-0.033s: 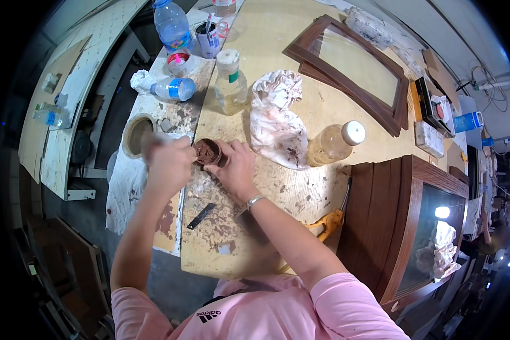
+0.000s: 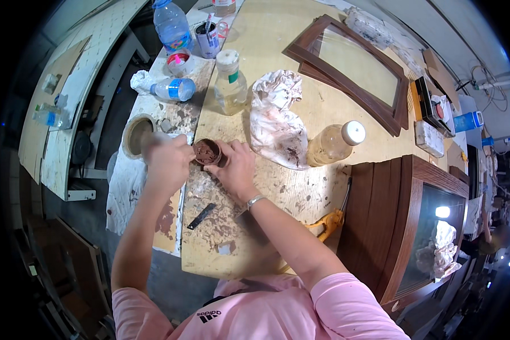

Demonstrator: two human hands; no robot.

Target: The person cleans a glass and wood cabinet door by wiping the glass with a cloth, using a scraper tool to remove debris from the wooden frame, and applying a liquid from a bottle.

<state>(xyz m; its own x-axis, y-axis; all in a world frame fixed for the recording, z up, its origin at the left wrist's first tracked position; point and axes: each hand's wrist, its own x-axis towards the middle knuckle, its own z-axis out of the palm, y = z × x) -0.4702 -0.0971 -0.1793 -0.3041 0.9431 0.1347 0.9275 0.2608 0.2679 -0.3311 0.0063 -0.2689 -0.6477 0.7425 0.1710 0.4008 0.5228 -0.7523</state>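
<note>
My right hand is wrapped round a small brown cup holding thick reddish-brown paste, steadying it on the stained table. At the cup's left rim my left hand is closed, its fingers pinched together. Whatever it grips is hidden, and a smeared patch covers part of that hand. Just beyond it stands a round beige tub with a dark hollow inside. A flat black scraper or blade lies on the wood in front of the cup. A stained white cloth is bunched behind my right hand.
Clear bottles with white caps stand behind and right of the cup. A bottle lies far left near a paint can. Brown frames lie at the back; a glazed cabinet and yellow-handled tool are right.
My left hand has shifted very slightly left at the cup's rim. My right hand and the cup have stayed in place.
</note>
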